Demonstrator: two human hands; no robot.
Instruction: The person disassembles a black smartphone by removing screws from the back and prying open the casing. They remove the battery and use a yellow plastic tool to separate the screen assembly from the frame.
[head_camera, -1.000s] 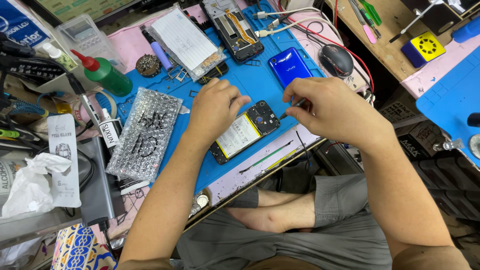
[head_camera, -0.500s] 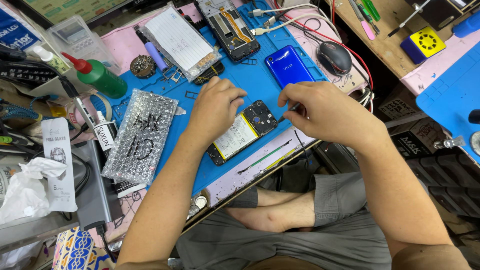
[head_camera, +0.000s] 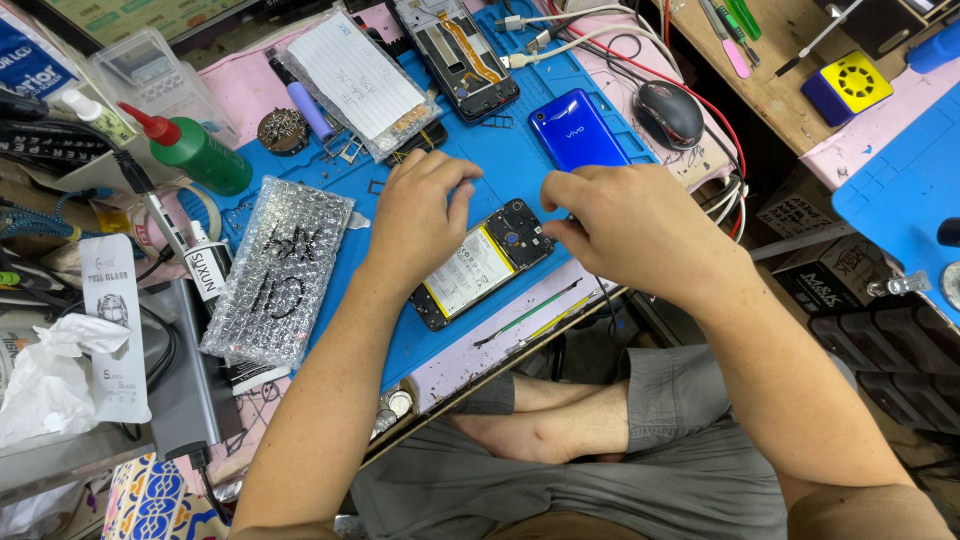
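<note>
An opened phone (head_camera: 478, 268), back cover off with its battery and black circuit board showing, lies slanted on a blue work mat (head_camera: 500, 150). My left hand (head_camera: 415, 215) rests curled over the phone's left upper edge and holds it down. My right hand (head_camera: 625, 225) grips the phone's camera end with thumb and fingertips. No tool shows in either hand. My forearms reach in from below, over my lap.
A shiny blue phone (head_camera: 575, 130) lies just behind my right hand, with a black mouse (head_camera: 668, 112) to its right. A bubble-wrap packet (head_camera: 280, 265) lies left. A green bottle (head_camera: 200, 155), a bare phone frame (head_camera: 460, 55) and thin tools (head_camera: 530, 315) surround the mat.
A second ago my right hand held a thin tool to the phone's camera end; now its fingers grip that end and no tool shows. My left hand stays on the phone.
</note>
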